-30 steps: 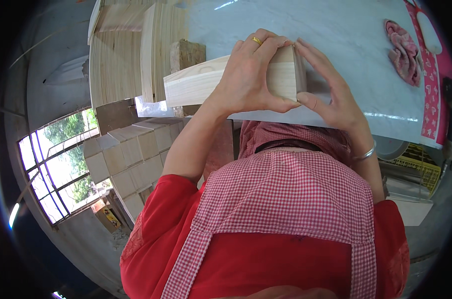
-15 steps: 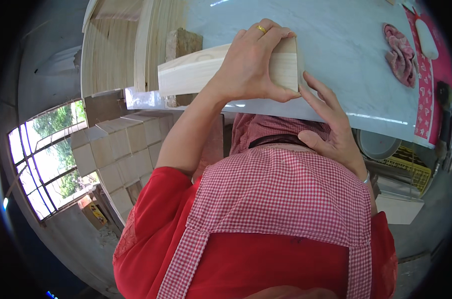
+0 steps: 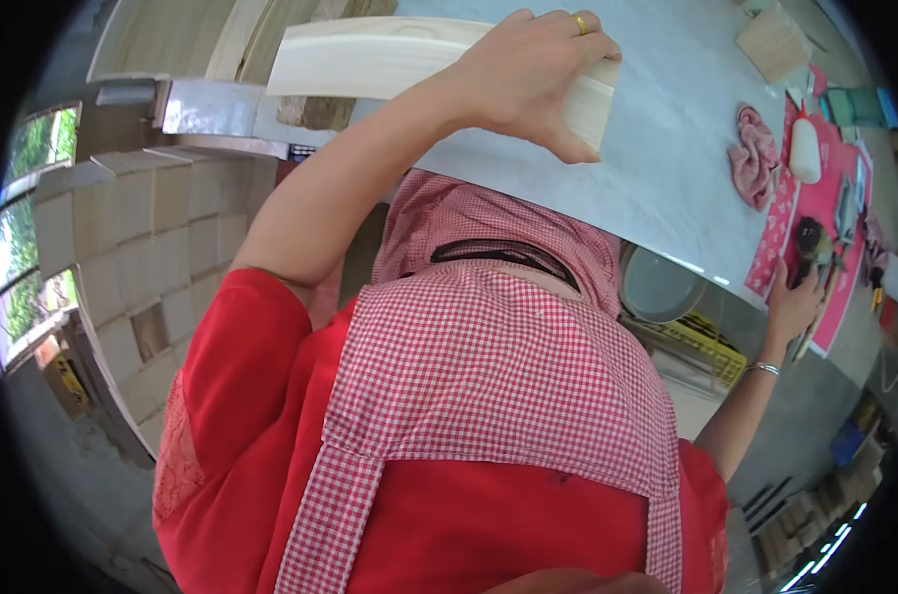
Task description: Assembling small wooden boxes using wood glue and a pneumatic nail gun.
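My left hand (image 3: 533, 84) is closed over the right end of a long pale wooden piece (image 3: 375, 61), thumb on the near edge and fingers over the far edge. The piece's left end lies over a rough wooden block (image 3: 315, 111) on the pale tabletop (image 3: 682, 148). My right hand (image 3: 794, 302) is out at the far right, at the edge of a pink mat. Its fingers are apart beside a tool with a round black head (image 3: 808, 235); no object shows in its grasp.
Pale boards (image 3: 172, 40) stand at the back left. A crumpled pink cloth (image 3: 754, 158) and a white bottle (image 3: 804, 150) lie at the right, with a wooden block (image 3: 774, 45) beyond. Stacked wooden pieces (image 3: 177, 213) stand left below the tabletop; a yellow crate (image 3: 706, 346) is under its right side.
My right hand has left the end of the wooden piece and reached right to the tools on the pink mat. The view has turned right; my left hand keeps its hold.
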A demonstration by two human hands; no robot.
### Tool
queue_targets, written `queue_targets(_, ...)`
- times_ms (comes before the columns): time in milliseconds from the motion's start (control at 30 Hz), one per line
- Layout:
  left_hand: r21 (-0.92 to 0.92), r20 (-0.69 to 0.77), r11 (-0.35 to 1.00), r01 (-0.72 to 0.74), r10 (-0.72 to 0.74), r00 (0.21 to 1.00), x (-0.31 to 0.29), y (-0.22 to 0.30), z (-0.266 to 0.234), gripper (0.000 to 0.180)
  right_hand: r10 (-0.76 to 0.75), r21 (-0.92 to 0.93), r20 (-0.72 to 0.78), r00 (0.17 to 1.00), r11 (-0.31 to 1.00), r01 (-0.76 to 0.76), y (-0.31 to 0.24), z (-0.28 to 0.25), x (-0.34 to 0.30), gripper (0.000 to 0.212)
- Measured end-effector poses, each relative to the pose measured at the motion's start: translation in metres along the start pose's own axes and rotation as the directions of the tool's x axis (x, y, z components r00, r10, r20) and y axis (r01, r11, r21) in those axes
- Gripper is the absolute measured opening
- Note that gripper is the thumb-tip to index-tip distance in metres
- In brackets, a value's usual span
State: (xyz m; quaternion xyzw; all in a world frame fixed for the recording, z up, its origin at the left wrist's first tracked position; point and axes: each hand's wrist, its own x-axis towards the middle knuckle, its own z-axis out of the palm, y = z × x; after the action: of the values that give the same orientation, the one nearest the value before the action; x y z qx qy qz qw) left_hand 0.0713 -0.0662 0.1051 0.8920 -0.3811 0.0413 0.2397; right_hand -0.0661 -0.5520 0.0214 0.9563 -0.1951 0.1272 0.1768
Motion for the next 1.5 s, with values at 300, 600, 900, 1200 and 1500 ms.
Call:
queue_targets(300, -0.002, -0.006, 1.000, -0.008, 0.008, 1.000, -0.004, -0.008, 0.011, 0.082, 0.086, 0.163, 0.033, 0.996, 0.982, -0.090, 0.055, 0.056, 0.019, 0.068)
queue_targets(600, 0.052, 0.026, 0.996, -0.068, 0.067, 0.997, -0.008, -0.011, 0.015, 0.088, 0.072, 0.446, 0.453, 0.889, 0.845, -0.296, 0.036, -0.040, 0.060, 0.045)
queue_targets(900, -0.041, 0.190, 0.999, -0.017, 0.024, 0.981, -0.005, 0.002, -0.023, 0.080, -0.399, 0.801, 0.294, 0.869, 0.598, 0.004, -0.108, -0.201, 0.025, 0.033)
queue_targets(1200, 0.102, -0.029, 0.994, -0.034, 0.037, 0.999, -0.013, -0.005, 0.011, 0.074, -0.680, 0.784, 0.210, 0.703, 0.547, 0.294, -0.164, -0.262, 0.025, 0.048)
queue_targets(1500, -0.058, 0.093, 0.998, -0.033, 0.038, 0.995, -0.014, 0.000, -0.022, 0.069, -0.721, 0.821, 0.182, 0.668, 0.485, 0.301, -0.174, -0.261, 0.030, 0.038)
